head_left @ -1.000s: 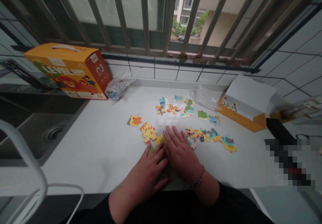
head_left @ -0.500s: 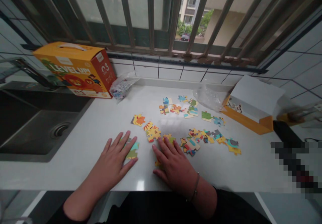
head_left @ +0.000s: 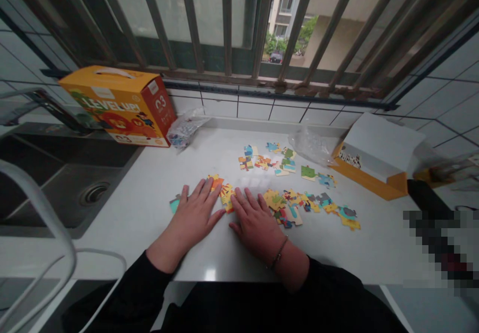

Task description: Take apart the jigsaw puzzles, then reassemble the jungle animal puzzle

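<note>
My left hand (head_left: 196, 213) lies flat on the white counter, fingers stretched out over an orange and yellow puzzle piece (head_left: 216, 181). A teal puzzle piece (head_left: 174, 203) pokes out at its left side. Beside it my right hand (head_left: 254, 220) rests flat, fingertips at a yellow striped puzzle piece (head_left: 226, 196) lying between the hands. What lies beneath either palm is hidden. Right of my right hand, a cluster of yellow puzzle pieces (head_left: 274, 199) runs on toward a grey and yellow puzzle piece (head_left: 349, 213). More loose pieces, among them a green puzzle piece (head_left: 308, 172), lie farther back.
An orange box (head_left: 123, 108) with a handle stands at the back left by the sink (head_left: 45, 193). Clear plastic bags (head_left: 185, 128) lie near the wall. An open box (head_left: 370, 158) holds pieces at the right. A white cable (head_left: 67, 243) loops at lower left.
My left hand has moved right and slightly forward, onto the orange piece. My right hand has shifted a little forward. Yellow pieces now show to its right. A white cable has come into view.
</note>
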The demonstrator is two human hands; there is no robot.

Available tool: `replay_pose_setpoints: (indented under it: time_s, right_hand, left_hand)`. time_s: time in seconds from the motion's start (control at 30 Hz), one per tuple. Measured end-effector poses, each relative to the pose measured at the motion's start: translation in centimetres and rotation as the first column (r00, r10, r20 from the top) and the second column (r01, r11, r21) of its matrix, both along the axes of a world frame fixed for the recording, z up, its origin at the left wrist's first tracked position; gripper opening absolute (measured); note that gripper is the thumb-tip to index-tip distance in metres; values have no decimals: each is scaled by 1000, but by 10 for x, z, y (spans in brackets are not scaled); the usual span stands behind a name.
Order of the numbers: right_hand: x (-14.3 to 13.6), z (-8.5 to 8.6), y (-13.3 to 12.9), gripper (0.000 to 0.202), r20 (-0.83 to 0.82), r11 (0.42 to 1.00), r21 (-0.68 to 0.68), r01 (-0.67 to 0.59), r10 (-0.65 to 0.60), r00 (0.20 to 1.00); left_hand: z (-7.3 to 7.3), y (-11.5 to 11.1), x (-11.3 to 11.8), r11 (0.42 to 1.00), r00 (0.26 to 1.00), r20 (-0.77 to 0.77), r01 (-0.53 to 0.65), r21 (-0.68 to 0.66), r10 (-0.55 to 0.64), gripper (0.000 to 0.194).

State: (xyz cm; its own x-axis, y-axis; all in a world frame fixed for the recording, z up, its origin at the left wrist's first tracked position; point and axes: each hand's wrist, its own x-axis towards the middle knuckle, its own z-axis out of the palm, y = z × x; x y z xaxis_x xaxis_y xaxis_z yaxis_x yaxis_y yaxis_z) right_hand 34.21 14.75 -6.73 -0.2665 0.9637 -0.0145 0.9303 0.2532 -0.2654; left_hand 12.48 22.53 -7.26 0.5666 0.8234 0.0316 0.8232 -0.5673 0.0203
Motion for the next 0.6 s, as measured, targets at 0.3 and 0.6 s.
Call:
replay_pose_setpoints:
  time_s: [0.3,0.6]
  right_hand:
    - [-1,-3,-12,68,6,996,12,86,-86,996]
    - [-15,-11,-63,72,-55,996,-41,-82,80,995]
  left_hand:
    - [-11,-87,-30,971,973,51,222,92,-227,74]
    - [-13,-66,-56,989,990,65,-128,73,124,72]
